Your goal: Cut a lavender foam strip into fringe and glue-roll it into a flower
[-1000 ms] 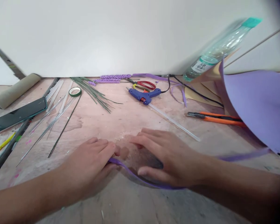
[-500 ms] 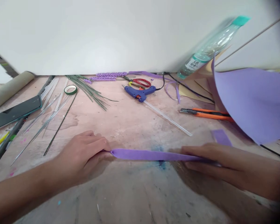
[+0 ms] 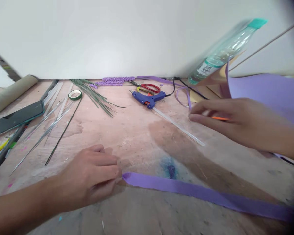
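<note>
I noted the left hand (image 3: 95,173) resting low over the tabletop (image 3: 127,130), thumb and fingers pinching the narrowed end of a purple strip (image 3: 186,189). The strip ran from that grip across the near tabletop to the right edge of view, passing just below a blue stain (image 3: 171,169). The right hand (image 3: 240,120) was raised over the orange utility knife (image 3: 220,118), thumb and fingers curved toward each other; I could not tell whether they gripped it. Behind that hand spread a large purple sheet (image 3: 267,89). Farther out, a blue glue gun (image 3: 139,97) lay with its glue stick (image 3: 178,126) pointing back toward the right hand. To the left I recorded a green tape roll (image 3: 75,99), green stems (image 3: 95,96), silver wires (image 3: 42,135) and a phone (image 3: 17,115). A plastic bottle (image 3: 220,58) leaned against the white wall (image 3: 100,36).
</note>
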A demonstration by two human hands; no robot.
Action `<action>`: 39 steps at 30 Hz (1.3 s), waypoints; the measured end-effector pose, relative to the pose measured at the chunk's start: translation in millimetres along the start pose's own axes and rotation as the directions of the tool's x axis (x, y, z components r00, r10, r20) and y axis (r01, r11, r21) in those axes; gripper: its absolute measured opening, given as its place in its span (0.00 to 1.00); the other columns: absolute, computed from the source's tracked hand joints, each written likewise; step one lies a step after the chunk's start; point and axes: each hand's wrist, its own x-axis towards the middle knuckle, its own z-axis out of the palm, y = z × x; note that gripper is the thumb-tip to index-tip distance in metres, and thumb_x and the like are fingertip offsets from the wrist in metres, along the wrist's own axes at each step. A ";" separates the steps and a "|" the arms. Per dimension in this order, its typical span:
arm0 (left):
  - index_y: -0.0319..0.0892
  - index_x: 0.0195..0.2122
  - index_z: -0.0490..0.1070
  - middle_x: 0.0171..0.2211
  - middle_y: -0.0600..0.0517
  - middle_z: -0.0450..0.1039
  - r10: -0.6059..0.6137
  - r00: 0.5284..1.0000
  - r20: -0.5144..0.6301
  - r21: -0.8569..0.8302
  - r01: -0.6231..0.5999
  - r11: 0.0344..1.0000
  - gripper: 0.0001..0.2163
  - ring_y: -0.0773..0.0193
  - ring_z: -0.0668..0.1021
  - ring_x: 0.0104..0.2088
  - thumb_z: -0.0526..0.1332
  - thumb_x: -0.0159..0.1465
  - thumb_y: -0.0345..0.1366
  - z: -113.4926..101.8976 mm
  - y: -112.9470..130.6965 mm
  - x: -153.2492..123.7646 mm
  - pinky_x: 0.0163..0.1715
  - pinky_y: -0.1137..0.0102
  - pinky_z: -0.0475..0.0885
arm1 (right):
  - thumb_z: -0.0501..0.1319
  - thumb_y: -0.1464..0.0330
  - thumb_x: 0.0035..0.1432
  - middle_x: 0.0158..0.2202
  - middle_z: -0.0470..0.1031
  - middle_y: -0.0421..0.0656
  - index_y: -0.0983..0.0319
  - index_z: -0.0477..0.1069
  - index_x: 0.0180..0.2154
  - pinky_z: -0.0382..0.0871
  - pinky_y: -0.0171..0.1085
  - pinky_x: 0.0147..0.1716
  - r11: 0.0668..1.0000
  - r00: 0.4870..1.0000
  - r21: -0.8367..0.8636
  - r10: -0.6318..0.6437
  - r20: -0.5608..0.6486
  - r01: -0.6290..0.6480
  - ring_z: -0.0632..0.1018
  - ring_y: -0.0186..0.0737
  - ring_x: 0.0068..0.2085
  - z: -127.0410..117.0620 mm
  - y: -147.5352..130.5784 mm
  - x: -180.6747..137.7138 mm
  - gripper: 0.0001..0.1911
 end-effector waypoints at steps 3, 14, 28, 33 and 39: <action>0.44 0.38 0.69 0.30 0.56 0.77 -0.031 0.999 0.027 -0.071 0.033 0.997 0.07 0.67 0.75 0.29 0.54 0.75 0.33 3.0 -1.2 -0.4 0.32 0.66 0.60 | 0.48 0.71 0.72 0.63 0.67 0.65 0.74 0.66 0.60 0.65 0.51 0.56 0.975 0.988 -0.173 -0.148 -0.041 0.138 0.68 0.61 0.64 8.4 -9.0 50.7 0.21; 0.46 0.42 0.69 0.35 0.57 0.79 -0.127 0.989 0.081 -0.122 0.136 0.983 0.07 0.64 0.78 0.34 0.53 0.76 0.32 0.1 1.3 0.4 0.39 0.66 0.64 | 0.57 0.73 0.55 0.57 0.75 0.53 0.62 0.72 0.56 0.70 0.50 0.51 0.953 0.950 -0.025 -0.298 0.092 0.301 0.75 0.58 0.55 43.5 3.7 131.3 0.25; 0.45 0.38 0.65 0.30 0.59 0.74 -0.191 0.978 0.087 -0.160 0.203 0.966 0.04 0.64 0.71 0.28 0.57 0.71 0.32 -1.3 -0.1 0.4 0.35 0.68 0.60 | 0.63 0.67 0.54 0.35 0.71 0.41 0.58 0.65 0.41 0.64 0.42 0.37 0.757 0.951 0.636 0.068 -0.302 0.148 0.71 0.43 0.35 33.3 -68.3 38.6 0.12; 0.45 0.38 0.64 0.30 0.60 0.73 -0.199 0.975 0.096 -0.171 0.213 0.962 0.06 0.66 0.72 0.30 0.56 0.68 0.26 -5.2 3.8 1.8 0.37 0.68 0.60 | 0.58 0.67 0.61 0.38 0.76 0.43 0.60 0.71 0.43 0.72 0.41 0.37 0.336 0.986 0.941 0.166 -0.023 -0.035 0.77 0.41 0.35 50.5 -104.1 -13.5 0.09; 0.45 0.37 0.65 0.29 0.60 0.72 -0.197 0.973 0.119 -0.146 0.214 0.966 0.05 0.66 0.71 0.29 0.56 0.68 0.27 -5.5 3.0 -1.6 0.35 0.68 0.59 | 0.60 0.68 0.62 0.33 0.74 0.41 0.60 0.72 0.36 0.67 0.38 0.32 0.388 0.996 0.918 0.001 -0.086 0.079 0.74 0.39 0.33 57.9 -106.1 -22.5 0.03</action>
